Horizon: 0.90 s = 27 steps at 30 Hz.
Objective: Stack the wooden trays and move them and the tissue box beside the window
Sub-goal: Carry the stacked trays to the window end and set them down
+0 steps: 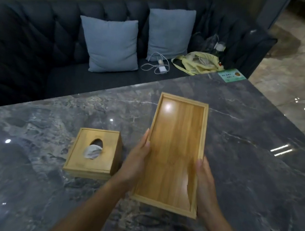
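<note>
From the head camera, both hands hold one wooden tray (176, 152) by its long sides, near the end closest to the person. The left hand (135, 162) lies flat along the left rim with its fingers (146, 139) stretched forward and pressed together against the edge. The right hand (205, 186) grips the right rim, its fingers (199, 166) closed over the edge. Holding it from both sides like this keeps the long tray level and stops it from swinging. The tray looks tilted a little, with its near end seeming raised off the dark marble counter (256, 165), though I cannot tell whether the far end touches. It may be one tray or several nested; the picture does not settle that.

The tissue box (94, 152) sits on the counter just to the left of the left hand, apart from the tray, with a tissue (93, 150) poking out of its oval slot. It seems not yet moved.

Behind the counter runs a dark sofa (32, 44) with two blue cushions (110, 44), a charger cable (157, 66) and a yellow bag (197, 63). No window shows here, so the spot to carry things to cannot be judged.
</note>
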Motion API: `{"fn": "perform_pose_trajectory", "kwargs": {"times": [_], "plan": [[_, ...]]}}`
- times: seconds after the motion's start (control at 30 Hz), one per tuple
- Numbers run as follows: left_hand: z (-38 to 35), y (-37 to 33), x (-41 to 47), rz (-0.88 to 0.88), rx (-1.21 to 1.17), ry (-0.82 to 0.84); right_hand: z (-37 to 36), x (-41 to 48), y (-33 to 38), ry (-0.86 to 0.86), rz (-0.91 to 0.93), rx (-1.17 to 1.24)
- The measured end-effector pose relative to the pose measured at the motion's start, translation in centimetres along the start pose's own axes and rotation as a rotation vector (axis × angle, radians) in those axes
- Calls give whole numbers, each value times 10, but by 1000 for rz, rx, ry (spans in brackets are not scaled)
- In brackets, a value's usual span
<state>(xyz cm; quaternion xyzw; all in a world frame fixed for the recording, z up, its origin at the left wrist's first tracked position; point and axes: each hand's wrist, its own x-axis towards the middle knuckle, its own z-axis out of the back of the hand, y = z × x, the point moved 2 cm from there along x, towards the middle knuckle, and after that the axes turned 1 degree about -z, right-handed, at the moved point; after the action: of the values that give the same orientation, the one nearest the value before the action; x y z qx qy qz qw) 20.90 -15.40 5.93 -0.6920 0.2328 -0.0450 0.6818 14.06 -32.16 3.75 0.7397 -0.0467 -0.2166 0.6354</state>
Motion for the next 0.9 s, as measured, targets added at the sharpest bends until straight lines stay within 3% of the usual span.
{"fn": "perform_pose_trajectory", "kwargs": {"times": [0.2,0.37,0.57,0.7,0.9], "plan": [[76,-89,-17,-203,34,-223,-90,12,71,210,165,4],[149,-106,-86,-284,26,-397,-184,-14,89,424,250,-51],[216,-63,-179,-211,-46,-607,-270,-72,48,630,133,-129],[241,-23,-225,-137,-73,-749,-301,-105,0,669,-10,-169],[259,56,-265,80,-246,-806,-313,-136,-70,735,-148,-236]]}}
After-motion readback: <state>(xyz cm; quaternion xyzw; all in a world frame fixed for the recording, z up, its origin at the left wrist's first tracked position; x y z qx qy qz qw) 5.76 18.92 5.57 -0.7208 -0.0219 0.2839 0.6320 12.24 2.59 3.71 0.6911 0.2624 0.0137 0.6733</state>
